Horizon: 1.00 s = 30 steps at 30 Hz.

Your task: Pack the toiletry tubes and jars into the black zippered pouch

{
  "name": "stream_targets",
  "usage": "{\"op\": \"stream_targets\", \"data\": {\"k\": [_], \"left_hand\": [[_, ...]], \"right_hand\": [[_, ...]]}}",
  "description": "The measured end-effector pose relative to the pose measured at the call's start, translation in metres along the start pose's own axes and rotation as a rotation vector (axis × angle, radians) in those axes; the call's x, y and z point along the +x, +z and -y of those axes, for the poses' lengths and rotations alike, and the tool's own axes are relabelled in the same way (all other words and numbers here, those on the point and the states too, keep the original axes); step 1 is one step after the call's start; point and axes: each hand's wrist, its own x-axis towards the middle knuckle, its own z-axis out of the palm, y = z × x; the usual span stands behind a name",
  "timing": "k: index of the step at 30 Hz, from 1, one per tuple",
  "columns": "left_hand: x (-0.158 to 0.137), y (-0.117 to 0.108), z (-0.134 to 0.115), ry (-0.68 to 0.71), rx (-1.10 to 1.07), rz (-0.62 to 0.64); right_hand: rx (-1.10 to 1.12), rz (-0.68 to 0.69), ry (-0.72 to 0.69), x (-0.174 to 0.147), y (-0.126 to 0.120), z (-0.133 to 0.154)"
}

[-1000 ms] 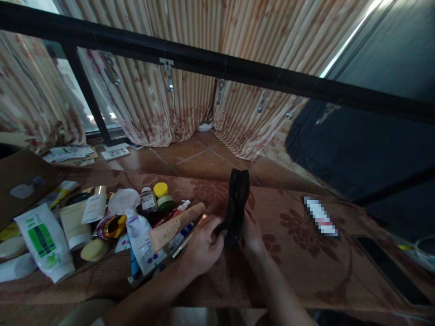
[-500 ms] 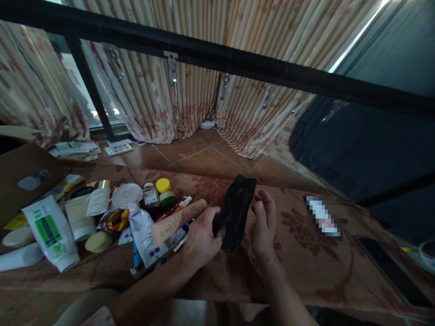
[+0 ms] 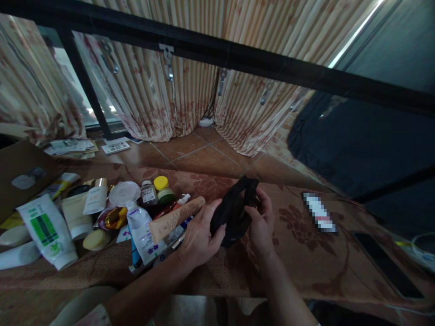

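Note:
A soft black fabric pouch (image 3: 234,210) is held up over the table in front of me, its dark cloth bunched and its upper part spread between my hands. My left hand (image 3: 204,233) grips its left side, thumb in front and fingers behind. On its right edge my right hand (image 3: 262,222) is closed, thumb bent against the cloth. Whether anything is inside the pouch I cannot tell. Just left of my left hand lies a peach-coloured tube (image 3: 176,219), resting over a white and purple tube (image 3: 142,233).
Several tubes, jars and bottles crowd the left of the cloth-covered table, among them a green and white tube (image 3: 49,231) and a yellow-lidded jar (image 3: 161,183). A cardboard box (image 3: 27,172) stands far left. On the right lie a blurred-out object (image 3: 319,212) and a dark phone (image 3: 387,265).
My right hand has moved in from beside the pouch and taken hold of its right edge. The pouch has widened between both hands. My left hand keeps its grip.

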Motion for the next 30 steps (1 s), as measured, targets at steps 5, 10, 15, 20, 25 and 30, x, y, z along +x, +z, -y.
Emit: {"op": "stream_targets", "data": {"k": [5, 10, 15, 20, 25, 30], "left_hand": [[0.004, -0.004, 0.0, 0.013, -0.003, 0.0], [0.008, -0.002, 0.009, -0.109, 0.031, -0.128], [0.007, 0.001, 0.009, -0.237, 0.049, -0.109], [0.008, -0.001, 0.007, -0.23, 0.032, -0.06], [0.01, -0.003, 0.01, -0.193, 0.062, -0.018], [0.01, -0.006, 0.007, -0.117, 0.076, -0.062]], "right_hand": [[-0.037, -0.044, -0.026, 0.003, 0.0, -0.007], [-0.119, -0.047, -0.065, 0.005, -0.003, -0.014], [-0.137, -0.011, -0.061, 0.003, 0.0, -0.012], [-0.146, 0.012, -0.056, 0.003, 0.001, -0.014], [-0.166, 0.003, -0.066, 0.004, -0.001, -0.019], [-0.183, -0.011, -0.079, 0.005, -0.002, -0.021]]}}
